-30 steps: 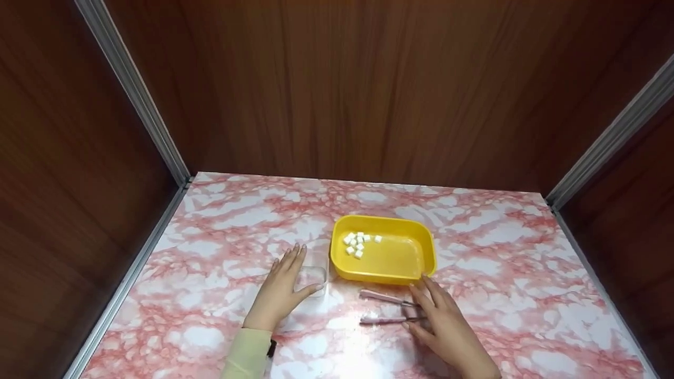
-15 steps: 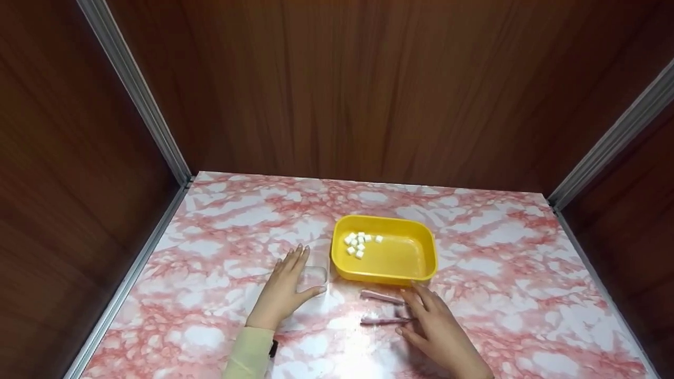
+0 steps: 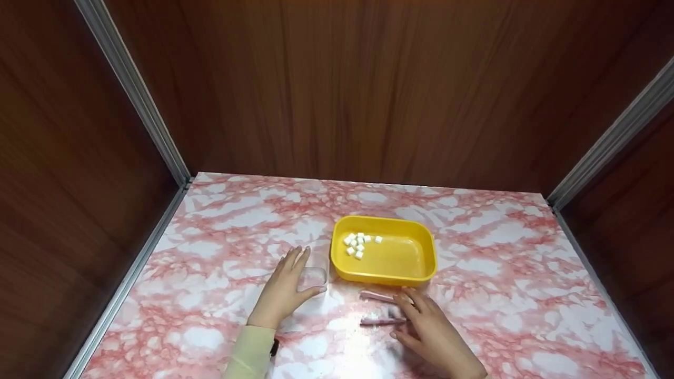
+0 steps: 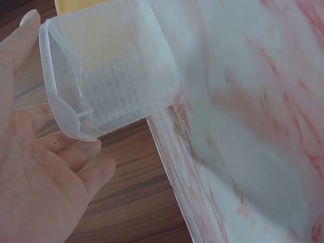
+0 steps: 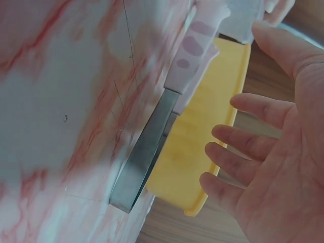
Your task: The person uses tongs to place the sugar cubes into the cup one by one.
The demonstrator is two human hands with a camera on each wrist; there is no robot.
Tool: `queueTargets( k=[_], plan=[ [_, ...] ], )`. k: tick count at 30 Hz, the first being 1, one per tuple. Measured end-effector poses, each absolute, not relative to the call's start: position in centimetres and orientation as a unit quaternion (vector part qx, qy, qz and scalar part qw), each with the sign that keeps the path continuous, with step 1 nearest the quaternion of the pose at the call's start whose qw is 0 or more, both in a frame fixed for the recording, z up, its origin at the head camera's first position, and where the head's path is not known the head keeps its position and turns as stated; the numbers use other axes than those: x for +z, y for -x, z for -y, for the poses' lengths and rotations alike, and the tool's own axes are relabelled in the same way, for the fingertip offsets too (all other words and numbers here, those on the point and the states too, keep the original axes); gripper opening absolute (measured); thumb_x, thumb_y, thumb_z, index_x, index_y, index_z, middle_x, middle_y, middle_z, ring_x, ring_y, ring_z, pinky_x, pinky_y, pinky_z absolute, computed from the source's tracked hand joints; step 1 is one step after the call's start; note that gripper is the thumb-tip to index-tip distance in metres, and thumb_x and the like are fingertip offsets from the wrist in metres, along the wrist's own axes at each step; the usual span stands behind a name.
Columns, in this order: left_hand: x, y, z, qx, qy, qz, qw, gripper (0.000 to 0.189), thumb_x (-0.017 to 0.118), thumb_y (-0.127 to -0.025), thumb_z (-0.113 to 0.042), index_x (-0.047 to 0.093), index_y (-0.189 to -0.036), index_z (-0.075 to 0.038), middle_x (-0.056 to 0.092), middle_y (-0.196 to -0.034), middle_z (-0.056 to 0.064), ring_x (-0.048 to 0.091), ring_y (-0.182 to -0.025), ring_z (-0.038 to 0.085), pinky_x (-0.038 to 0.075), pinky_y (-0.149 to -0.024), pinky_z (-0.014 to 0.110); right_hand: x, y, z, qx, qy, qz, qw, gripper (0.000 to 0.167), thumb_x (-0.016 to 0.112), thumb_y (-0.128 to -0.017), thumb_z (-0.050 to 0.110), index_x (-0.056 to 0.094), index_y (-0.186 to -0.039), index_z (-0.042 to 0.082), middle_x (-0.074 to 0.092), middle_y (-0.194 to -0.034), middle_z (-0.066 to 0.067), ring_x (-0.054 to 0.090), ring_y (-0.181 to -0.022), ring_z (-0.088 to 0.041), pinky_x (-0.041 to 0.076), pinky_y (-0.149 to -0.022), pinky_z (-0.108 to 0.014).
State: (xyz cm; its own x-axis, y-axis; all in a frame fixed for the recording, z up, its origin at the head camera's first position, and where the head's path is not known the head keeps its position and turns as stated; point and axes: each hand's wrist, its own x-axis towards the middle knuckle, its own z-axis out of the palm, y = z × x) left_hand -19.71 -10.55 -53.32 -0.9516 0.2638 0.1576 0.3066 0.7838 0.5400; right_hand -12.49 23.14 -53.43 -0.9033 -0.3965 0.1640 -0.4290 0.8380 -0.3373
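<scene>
Your right hand (image 3: 433, 330) is relaxed and holds nothing, poised over the tongs (image 5: 152, 136), which lie spread on the near side of the yellow tub (image 3: 384, 279). Left of that tub stands the clear container (image 4: 116, 61); your left hand (image 3: 283, 292) is loosely spread about it, not clenched, though I can't be sure the fingers touch it. The white cubes (image 3: 353, 243) sit inside the tub's left part. A careless left thumb could tip the light-looking container; a low sweep of your right fingers could nudge the tub and scatter the cubes.
</scene>
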Motion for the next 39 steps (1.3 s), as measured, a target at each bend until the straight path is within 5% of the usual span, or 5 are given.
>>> queueTargets(
  k=[10,39],
  plan=[
    [-53.7,20.0,10.6,-0.324,0.147,0.934,0.039,0.089,0.066,-0.081,-0.058,0.026,-0.153,-0.021,0.022,-0.155,0.003,0.035,-0.134,0.029,0.042,-0.100,0.047,-53.8,12.9,-22.8,0.195,-0.221,0.956,0.014,0.071,0.070,-0.085,0.044,0.044,-0.144,0.013,0.035,-0.147,-0.018,0.037,-0.130,-0.042,0.035,-0.100,-0.060],
    [-53.7,20.6,10.7,-0.405,0.114,0.907,0.013,0.100,0.078,-0.075,-0.046,0.027,-0.151,-0.006,0.025,-0.153,0.010,0.030,-0.136,0.029,0.035,-0.106,0.044,-54.1,14.0,-22.2,0.185,-0.231,0.955,0.007,0.068,0.075,-0.082,0.036,0.048,-0.141,0.015,0.038,-0.145,-0.018,0.038,-0.129,-0.040,0.037,-0.098,-0.059]
  ],
)
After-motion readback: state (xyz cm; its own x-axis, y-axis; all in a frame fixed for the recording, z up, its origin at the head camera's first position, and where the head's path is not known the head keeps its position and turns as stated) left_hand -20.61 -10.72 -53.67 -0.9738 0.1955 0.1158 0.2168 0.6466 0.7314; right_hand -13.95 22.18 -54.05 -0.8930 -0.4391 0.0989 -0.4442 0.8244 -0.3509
